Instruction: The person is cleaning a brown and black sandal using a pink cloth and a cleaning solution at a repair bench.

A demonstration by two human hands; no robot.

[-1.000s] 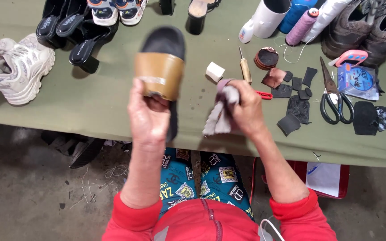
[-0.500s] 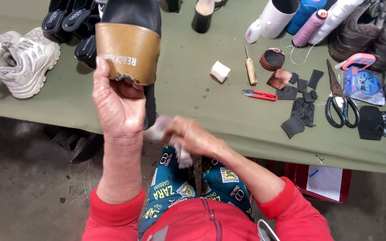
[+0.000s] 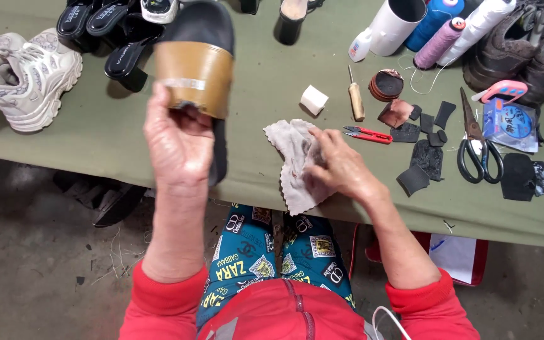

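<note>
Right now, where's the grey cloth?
In the head view the grey cloth lies at the near edge of the green table, under the right hand, just right of the slide sandal that the left hand holds.

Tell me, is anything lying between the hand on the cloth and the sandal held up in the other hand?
Nothing visible: only bare green table separates the right hand on the grey cloth from the sandal in the left hand.

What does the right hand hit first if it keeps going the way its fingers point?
The right hand rests on the grey cloth, fingers pointing left along the table edge. Past the cloth, probably the black sandal in the left hand; depth unclear.
</note>
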